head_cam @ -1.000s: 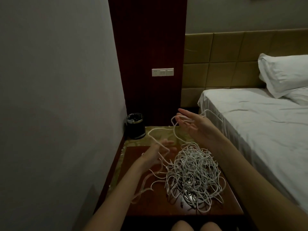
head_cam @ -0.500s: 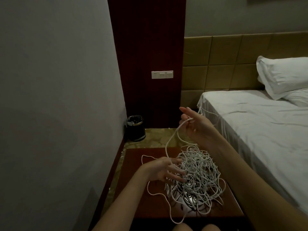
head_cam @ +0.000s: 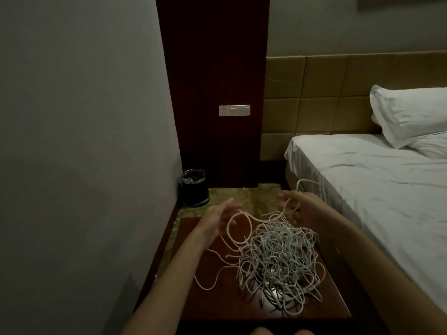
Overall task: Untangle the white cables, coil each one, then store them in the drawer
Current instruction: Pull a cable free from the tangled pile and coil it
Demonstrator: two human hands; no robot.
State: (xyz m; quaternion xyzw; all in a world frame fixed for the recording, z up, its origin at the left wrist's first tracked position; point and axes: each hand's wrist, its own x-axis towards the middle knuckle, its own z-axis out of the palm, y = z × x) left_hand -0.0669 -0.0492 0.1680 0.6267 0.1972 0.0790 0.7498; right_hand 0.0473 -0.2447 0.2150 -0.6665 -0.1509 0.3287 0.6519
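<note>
A big tangle of white cables lies on the dark red wooden nightstand, mostly on its right half. My right hand is just behind the pile, fingers curled round a strand that runs up and loops over toward the bed. My left hand hovers at the nightstand's back left, fingers curled on a loop of the same cable that arcs between both hands. A loose cable end trails to the left of the pile. No drawer shows.
A black waste bin stands on the floor by the grey wall on the left. A bed with white sheets and pillows runs along the right. A dark wood panel with a switch plate is behind.
My right hand came down from its raised position to the back of the pile. My left hand lifted off the tangle and took hold of a loop farther back.
</note>
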